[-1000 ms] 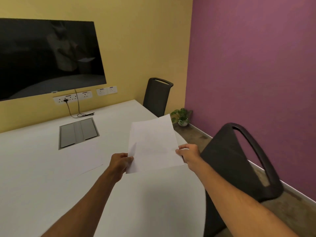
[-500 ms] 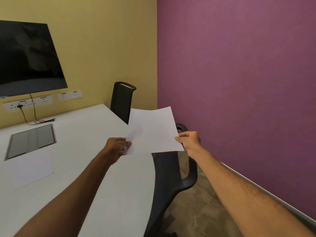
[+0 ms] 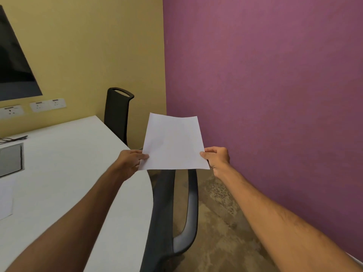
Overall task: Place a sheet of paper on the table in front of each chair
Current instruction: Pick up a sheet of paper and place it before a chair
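Observation:
I hold a white sheet of paper (image 3: 172, 142) in the air with both hands, above the gap between the table edge and the purple wall. My left hand (image 3: 129, 161) pinches its lower left corner and my right hand (image 3: 217, 159) its lower right edge. The white table (image 3: 68, 163) spreads to the left. A black chair (image 3: 172, 213) stands just below the sheet, pushed against the table's edge. A second black chair (image 3: 116, 112) stands farther along the same side. Another sheet (image 3: 5, 201) lies flat on the table at the far left.
A dark screen (image 3: 13, 65) hangs on the yellow wall above wall sockets (image 3: 47, 104). A grey cable hatch (image 3: 10, 160) is set into the table, with a black cable (image 3: 13, 138) behind it. The purple wall (image 3: 265, 95) closes the right side; brown floor runs between.
My view has swung to the right and forward along the table. The held sheet now hangs over the near chair instead of over the table, and the screen has slid to the left edge.

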Tool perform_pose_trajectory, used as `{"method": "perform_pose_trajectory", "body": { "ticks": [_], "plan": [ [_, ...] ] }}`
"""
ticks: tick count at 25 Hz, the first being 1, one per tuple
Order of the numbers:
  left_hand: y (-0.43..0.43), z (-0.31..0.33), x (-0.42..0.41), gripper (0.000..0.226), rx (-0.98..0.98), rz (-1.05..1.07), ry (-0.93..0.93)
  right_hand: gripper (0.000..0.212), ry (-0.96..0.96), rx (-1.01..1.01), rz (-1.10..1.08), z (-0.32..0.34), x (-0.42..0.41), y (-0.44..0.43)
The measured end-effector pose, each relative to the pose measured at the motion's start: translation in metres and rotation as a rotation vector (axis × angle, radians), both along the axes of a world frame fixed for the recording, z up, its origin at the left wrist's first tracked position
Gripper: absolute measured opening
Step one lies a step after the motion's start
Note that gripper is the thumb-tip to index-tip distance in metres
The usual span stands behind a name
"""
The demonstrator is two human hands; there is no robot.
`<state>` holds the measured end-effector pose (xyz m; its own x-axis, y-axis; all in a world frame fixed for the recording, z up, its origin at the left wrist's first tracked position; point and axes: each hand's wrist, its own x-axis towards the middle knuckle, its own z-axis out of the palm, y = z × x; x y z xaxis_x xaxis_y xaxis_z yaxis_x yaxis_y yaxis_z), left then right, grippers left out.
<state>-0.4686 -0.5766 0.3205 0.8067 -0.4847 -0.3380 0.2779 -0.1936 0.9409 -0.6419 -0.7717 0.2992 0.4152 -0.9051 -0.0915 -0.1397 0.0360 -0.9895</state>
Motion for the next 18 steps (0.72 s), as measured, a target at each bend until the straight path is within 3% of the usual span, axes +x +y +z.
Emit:
{"method": "perform_pose_trajectory", "body": {
  "ticks": [3, 18],
  "plan": [
    [-0.036, -0.008, 0.025, 0.028, 0.0, 0.043, 0.0, 0.024, -0.009, 0.015, 0.015, -0.006, 0.032, -0.039],
    [-0.176, -0.024, 0.138, 0.009, -0.023, 0.28, -0.007, 0.021, -0.023, 0.084, 0.237, -0.026, 0.2, -0.214]
  ]
}}
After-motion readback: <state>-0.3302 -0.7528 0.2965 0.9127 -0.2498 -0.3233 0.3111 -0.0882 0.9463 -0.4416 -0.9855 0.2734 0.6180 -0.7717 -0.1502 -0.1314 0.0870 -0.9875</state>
